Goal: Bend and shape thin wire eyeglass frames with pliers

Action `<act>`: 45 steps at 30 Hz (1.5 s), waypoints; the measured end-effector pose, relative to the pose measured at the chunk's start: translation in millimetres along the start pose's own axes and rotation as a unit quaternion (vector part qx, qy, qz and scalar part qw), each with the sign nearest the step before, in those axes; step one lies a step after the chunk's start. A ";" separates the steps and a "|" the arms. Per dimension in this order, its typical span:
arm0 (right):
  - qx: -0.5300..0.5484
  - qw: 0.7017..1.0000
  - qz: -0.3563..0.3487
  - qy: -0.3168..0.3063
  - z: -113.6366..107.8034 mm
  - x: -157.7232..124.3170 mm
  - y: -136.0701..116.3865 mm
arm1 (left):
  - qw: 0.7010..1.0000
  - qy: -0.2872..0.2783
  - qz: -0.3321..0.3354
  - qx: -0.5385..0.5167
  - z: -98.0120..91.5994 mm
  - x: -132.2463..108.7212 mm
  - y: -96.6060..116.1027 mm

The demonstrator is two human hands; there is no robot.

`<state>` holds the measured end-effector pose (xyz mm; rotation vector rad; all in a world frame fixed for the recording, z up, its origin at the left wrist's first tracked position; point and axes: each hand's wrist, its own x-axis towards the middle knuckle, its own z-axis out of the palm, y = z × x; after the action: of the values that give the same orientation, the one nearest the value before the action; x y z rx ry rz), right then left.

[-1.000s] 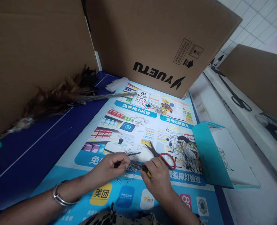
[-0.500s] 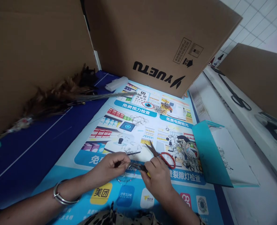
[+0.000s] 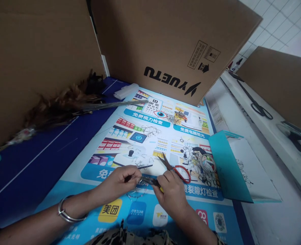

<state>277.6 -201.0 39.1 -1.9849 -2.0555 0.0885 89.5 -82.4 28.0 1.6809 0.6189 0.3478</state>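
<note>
My right hand [image 3: 173, 193] is closed around the yellow handles of a pair of pliers [image 3: 150, 181], whose dark jaws point left. My left hand [image 3: 127, 177] pinches a thin wire piece right at the plier tips; its exact shape is too small to make out. Below the fingertips hangs a thin beaded loop [image 3: 136, 195] with small coloured beads, partly covered by the hands. Just beyond my right hand lies a pair of red-handled scissors [image 3: 174, 169], blades spread slightly and pointing away to the left.
A tangled heap of wire pieces [image 3: 204, 170] lies to the right, beside a teal open box [image 3: 228, 166]. Smaller wire bits [image 3: 150, 131] are scattered ahead. A feather duster [image 3: 64, 102] lies at left. A large cardboard box [image 3: 171, 37] stands behind; black scissors [image 3: 259, 109] rest far right.
</note>
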 end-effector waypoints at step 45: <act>0.012 1.000 0.006 -0.013 0.2 0.5 0.7 | 0.997 -0.066 -0.008 -0.046 -9.5 3.9 -5.9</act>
<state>278.2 -200.4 38.8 -1.9914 -2.0495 0.1425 86.2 -71.8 23.8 1.5957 0.5100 0.2470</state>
